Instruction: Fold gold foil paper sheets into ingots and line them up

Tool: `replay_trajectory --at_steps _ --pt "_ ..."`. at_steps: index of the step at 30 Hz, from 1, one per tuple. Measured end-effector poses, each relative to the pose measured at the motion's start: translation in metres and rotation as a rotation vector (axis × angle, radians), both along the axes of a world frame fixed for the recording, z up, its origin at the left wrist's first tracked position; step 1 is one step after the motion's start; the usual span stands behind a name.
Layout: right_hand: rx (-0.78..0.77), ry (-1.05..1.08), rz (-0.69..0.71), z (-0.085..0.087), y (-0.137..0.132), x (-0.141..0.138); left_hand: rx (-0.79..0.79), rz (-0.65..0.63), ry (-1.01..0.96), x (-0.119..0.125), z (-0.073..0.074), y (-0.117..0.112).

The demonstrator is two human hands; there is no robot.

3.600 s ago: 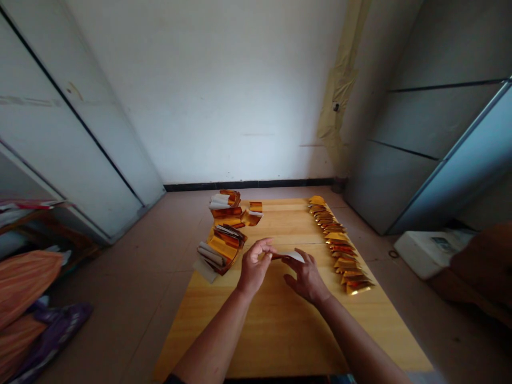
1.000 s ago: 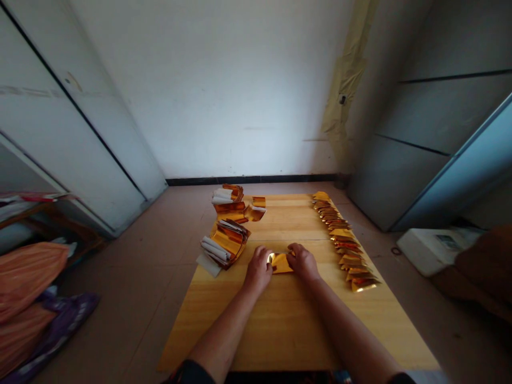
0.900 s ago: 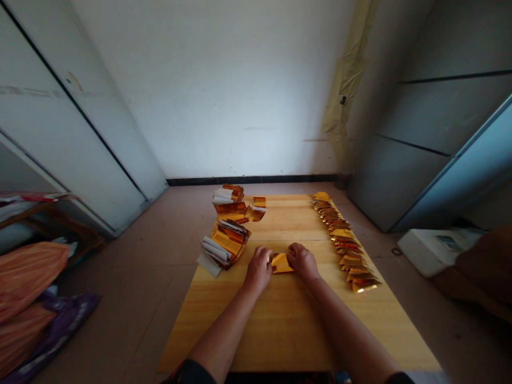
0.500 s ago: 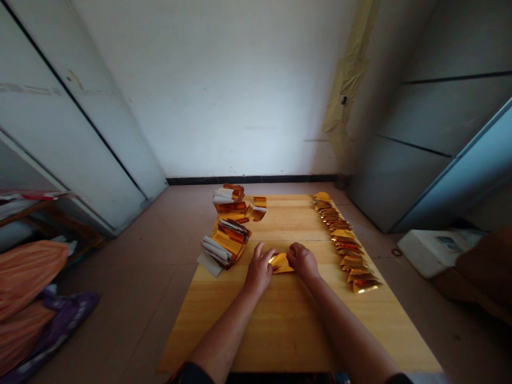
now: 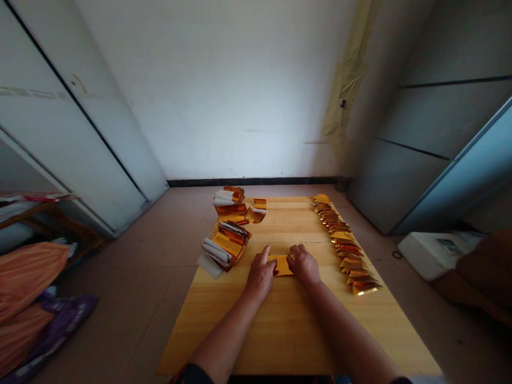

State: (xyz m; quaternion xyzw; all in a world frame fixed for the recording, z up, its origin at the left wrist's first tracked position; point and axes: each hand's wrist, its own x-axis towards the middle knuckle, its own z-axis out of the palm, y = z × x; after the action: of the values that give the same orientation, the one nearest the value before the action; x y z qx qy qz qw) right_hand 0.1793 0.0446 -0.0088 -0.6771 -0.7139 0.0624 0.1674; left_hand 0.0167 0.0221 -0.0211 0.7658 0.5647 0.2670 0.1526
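Note:
A small sheet of gold foil paper (image 5: 283,265) lies on the wooden table between my two hands. My left hand (image 5: 261,274) grips its left end, thumb on the paper and forefinger pointing away from me. At the right end, my right hand (image 5: 304,265) has its fingers curled onto the sheet. Parts of both ends are hidden under the fingers. A long overlapping row of folded gold foil pieces (image 5: 343,237) runs along the table's right side. To the left sits a curled stack of gold foil sheets (image 5: 230,242) with pale backs showing.
Behind that stack are more foil sheets (image 5: 231,213) and a pale-backed roll (image 5: 224,197). The wooden table (image 5: 280,330) reaches nearly to the wall (image 5: 240,106). A white box (image 5: 424,253) stands on the floor at right, orange and purple bags (image 5: 32,277) at left.
The foil paper now looks flatter against the table, its shape more rectangular. My left hand has shifted slightly, and both hands stay at the sheet's ends.

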Motion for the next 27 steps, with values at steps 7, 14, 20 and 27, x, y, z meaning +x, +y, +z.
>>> replay_trajectory --at_steps 7,14,20,27 --pt "0.096 -0.008 0.032 0.004 -0.007 0.001 0.173 -0.088 0.292 -0.003 0.004 0.000" --pt "0.105 0.077 -0.036 -0.002 -0.024 -0.009 0.167 -0.089 0.239 -0.003 0.010 -0.004" --pt "0.108 0.077 -0.026 -0.009 -0.033 -0.012 0.148 -0.087 0.215 -0.005 0.008 -0.004" --pt "0.072 0.051 0.002 -0.001 -0.029 -0.009 0.149 -0.101 0.227 -0.006 0.010 -0.005"
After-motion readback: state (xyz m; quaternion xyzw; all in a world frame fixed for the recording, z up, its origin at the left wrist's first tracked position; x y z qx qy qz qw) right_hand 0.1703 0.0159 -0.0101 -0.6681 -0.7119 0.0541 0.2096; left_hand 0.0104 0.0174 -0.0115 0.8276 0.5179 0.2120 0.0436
